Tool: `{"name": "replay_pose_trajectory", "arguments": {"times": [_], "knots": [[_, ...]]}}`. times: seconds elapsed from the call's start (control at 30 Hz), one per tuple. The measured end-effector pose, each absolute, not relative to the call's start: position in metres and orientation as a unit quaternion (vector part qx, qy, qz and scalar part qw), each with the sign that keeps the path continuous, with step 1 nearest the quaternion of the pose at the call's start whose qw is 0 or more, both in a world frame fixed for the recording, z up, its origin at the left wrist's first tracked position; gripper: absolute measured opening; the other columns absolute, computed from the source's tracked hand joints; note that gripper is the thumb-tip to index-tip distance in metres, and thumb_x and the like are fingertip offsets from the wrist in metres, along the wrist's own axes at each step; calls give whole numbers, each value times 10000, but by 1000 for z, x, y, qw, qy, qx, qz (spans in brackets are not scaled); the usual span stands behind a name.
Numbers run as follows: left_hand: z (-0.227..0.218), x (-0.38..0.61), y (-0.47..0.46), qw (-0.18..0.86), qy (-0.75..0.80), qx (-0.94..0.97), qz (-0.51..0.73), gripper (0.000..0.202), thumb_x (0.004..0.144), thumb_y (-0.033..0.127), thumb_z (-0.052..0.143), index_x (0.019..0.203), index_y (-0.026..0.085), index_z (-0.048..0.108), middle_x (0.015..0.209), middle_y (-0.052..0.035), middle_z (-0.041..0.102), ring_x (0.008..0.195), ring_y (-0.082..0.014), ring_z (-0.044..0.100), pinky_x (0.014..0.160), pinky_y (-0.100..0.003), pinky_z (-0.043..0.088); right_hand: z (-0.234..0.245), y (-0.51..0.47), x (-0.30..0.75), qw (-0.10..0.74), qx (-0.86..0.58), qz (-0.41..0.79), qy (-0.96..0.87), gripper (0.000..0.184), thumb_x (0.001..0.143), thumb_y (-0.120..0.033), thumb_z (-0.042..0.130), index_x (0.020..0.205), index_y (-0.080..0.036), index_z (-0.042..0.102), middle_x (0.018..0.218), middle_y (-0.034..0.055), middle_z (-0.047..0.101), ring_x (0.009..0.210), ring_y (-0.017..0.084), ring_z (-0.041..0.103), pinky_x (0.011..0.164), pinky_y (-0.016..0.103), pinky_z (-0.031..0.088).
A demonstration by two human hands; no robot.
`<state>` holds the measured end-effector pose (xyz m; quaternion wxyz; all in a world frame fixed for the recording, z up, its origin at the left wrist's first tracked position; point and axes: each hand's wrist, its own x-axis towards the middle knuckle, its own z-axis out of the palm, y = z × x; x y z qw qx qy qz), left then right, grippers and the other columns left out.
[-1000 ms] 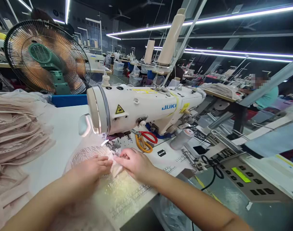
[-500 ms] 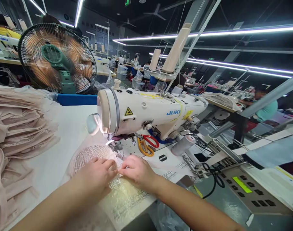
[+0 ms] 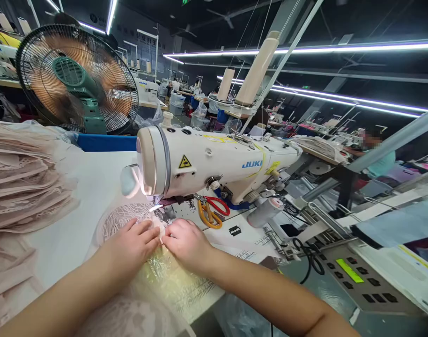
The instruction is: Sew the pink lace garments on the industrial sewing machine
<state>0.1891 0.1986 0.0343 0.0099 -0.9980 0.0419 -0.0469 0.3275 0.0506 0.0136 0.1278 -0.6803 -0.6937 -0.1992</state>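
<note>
Pale pink lace fabric (image 3: 124, 217) lies under the needle area of a white sewing machine (image 3: 196, 164) and stretches toward me. My left hand (image 3: 131, 245) rests on the lace with fingers outstretched and slightly apart; its thumb is hidden. Close beside it, my right hand (image 3: 188, 245) is closed, thumb and bent fingers pinching the fabric edge just in front of the presser foot (image 3: 161, 213). The two hands' fingertips nearly meet. More sheer lace hangs below my left forearm, blurred.
Stacked pink lace pieces (image 3: 20, 182) cover the table's left side. Orange-handled scissors (image 3: 209, 215), a red-handled tool (image 3: 219, 206), a black blade (image 3: 235, 230) and a grey thread cone (image 3: 265, 213) lie right of the needle. A large fan (image 3: 77, 79) stands behind; a control panel (image 3: 357, 276) is at right.
Both hands have shifted slightly up and left, nearer the presser foot, along with the fabric. More lace shows at the bottom. The whole view has moved a little.
</note>
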Motion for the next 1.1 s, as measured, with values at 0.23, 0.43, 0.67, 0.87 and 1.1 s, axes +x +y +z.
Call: {"name": "replay_pose_trajectory", "arguments": {"times": [0.23, 0.43, 0.67, 0.87, 1.1], "knots": [[18, 197, 225, 35, 91, -990, -103, 341, 860, 225, 481, 1170, 317, 590, 1241, 1, 603, 1191, -230, 480, 1027, -445, 302, 15, 54, 325, 145, -702, -171, -676, 124, 767, -176, 535, 863, -169, 613, 946, 47, 585, 882, 197, 427, 752, 328, 344], [27, 203, 237, 35, 87, -993, -75, 361, 854, 172, 488, 1159, 333, 593, 1230, -3, 608, 1200, -197, 472, 1076, -433, 225, 17, 55, 325, 153, -724, -145, -657, 234, 810, -205, 468, 984, -170, 620, 980, 86, 555, 910, 223, 410, 778, 353, 340], [23, 212, 260, 25, 92, -994, -49, 474, 830, 97, 458, 1227, 342, 543, 1259, 5, 591, 1274, -220, 398, 1020, -412, 286, 20, 60, 324, 151, -734, -117, -652, 230, 803, -191, 463, 975, -151, 610, 953, 90, 532, 891, 224, 397, 774, 356, 332], [29, 217, 272, 36, 88, -994, -52, 488, 825, 56, 413, 1218, 306, 559, 1212, -29, 623, 1229, -227, 447, 922, -396, 371, 18, 61, 325, 164, -734, -117, -649, 202, 804, -200, 466, 936, -154, 612, 943, 86, 530, 891, 221, 401, 779, 352, 342], [43, 211, 261, 37, 34, -995, -82, 501, 734, 33, 453, 1138, 282, 614, 1276, -29, 576, 1041, -237, 567, 953, -433, 372, 16, 58, 326, 220, -718, -121, -649, 207, 786, -178, 491, 921, -154, 646, 950, 93, 552, 906, 227, 445, 778, 368, 396]]}}
